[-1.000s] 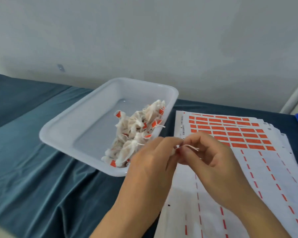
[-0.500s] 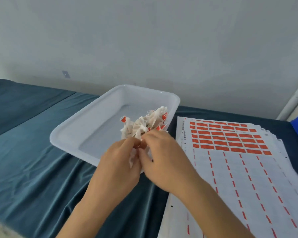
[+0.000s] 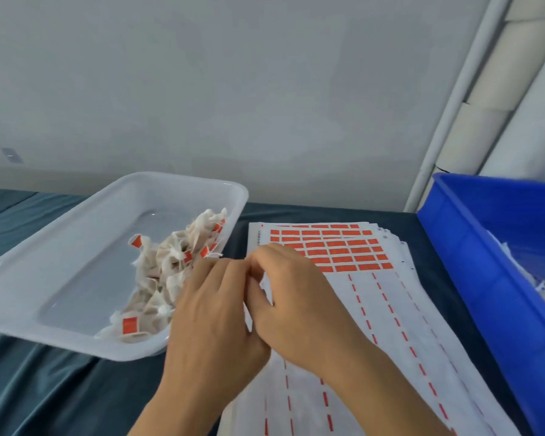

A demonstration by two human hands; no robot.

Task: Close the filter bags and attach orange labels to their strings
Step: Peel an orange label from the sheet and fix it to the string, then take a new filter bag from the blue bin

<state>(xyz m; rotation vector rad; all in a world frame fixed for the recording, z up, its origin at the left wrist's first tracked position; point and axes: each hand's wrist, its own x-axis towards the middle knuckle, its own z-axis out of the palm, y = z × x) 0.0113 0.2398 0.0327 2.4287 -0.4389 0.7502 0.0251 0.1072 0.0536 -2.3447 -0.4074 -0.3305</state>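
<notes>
1. Your left hand (image 3: 214, 313) and right hand (image 3: 296, 300) are pressed together, knuckles up, fingertips meeting over the left edge of the sheets (image 3: 390, 309), just right of the tray (image 3: 85, 234).
2. The fingers of both hands are curled in toward each other. What they pinch is hidden under them, so you can't tell whether a bag or label is held.
3. The bags (image 3: 170, 272) are piled in the tray's right half, against its right wall, running from the near right corner up to the far right corner. They're crumpled, pointing every which way, with no single direction. Orange labels (image 3: 130, 325) show among them; one lies flat at the near end.
4. The tray's long axis runs from near left to far right. Its left half is bare plastic. The near right corner touches or sits just under your left hand.
5. The sheets are stacked and fanned, long axis running away from you. The full orange label block (image 3: 334, 247) is at the far end; the near part shows only thin orange dashes.
6. The blue bin (image 3: 472, 278) is just right of the sheets, its near wall parallel to their right edge. White stuff inside is blurred.
7. The dark cloth surface (image 3: 44, 388) is open at near left, in front of the tray.
</notes>
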